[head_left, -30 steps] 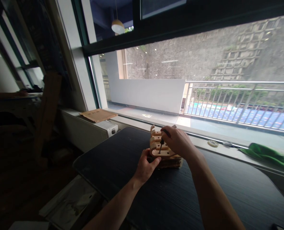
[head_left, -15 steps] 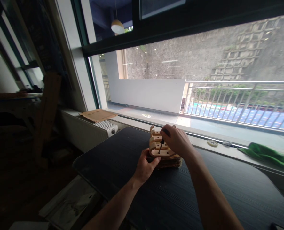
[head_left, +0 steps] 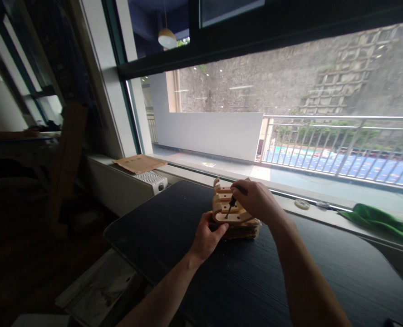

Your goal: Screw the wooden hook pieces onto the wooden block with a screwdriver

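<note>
Tilting further right than half a second ago, the screwdriver (head_left: 233, 202) sits in the closed grip of the right hand (head_left: 256, 200), its tip at a hole in the nearest curved wooden strip (head_left: 233, 220), just below and right of the frame's centre. The left hand (head_left: 204, 236) grips that strip's curled end. Standing the shaft squarer to the strip would likely help, with the thumb clear of the tip. At left, the black tabletop (head_left: 167, 218) ends in a rounded edge; the window sill (head_left: 188, 174) close beyond limits forward reach
</note>
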Demonstrator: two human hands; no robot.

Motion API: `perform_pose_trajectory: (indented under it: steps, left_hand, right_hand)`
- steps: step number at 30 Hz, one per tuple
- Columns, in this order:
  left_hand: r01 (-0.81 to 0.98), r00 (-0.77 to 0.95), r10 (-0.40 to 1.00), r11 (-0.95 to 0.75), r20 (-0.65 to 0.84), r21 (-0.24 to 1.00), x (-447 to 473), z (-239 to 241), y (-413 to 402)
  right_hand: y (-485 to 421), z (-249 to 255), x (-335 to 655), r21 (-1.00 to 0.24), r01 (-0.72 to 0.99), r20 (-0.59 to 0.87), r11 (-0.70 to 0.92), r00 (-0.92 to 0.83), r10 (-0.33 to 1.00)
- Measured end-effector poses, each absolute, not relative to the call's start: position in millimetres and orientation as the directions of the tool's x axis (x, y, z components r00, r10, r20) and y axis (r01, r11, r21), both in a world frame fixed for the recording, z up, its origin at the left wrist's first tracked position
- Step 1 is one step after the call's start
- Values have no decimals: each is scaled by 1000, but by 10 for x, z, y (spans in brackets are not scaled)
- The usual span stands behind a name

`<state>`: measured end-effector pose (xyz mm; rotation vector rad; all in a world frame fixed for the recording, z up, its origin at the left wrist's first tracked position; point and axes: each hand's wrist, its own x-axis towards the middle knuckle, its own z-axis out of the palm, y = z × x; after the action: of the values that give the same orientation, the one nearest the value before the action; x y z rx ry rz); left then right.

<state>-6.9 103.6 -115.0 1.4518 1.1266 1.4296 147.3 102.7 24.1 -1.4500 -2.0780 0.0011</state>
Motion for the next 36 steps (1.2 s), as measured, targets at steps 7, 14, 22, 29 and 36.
perform_pose_trajectory:
  steps: [7,14,22,29,36]
  left_hand:
    - [125,-19,949,-311,316,942,-71,-1153,1038]
    - [116,-25,943,-326,331,938,-81,-1198,1061]
    - [112,-14,941,-335,339,936,-93,-1230,1075]
    - [131,-8,938,-343,347,930,-87,-1195,1060]
    - [125,-10,934,-354,358,927,-84,-1199,1063]
  right_hand:
    - [1125,169,1535,-354,875,477,330,-135,868]
    - [1032,230,1450,-271,891,467,365,-210,859]
    - [1101,179,1478,-274,930,477,244,-89,875]
    - [1006,239,1441,-290,880,449,377,-223,865]
    - [1044,216,1423,-356,841,478,407,-210,853]
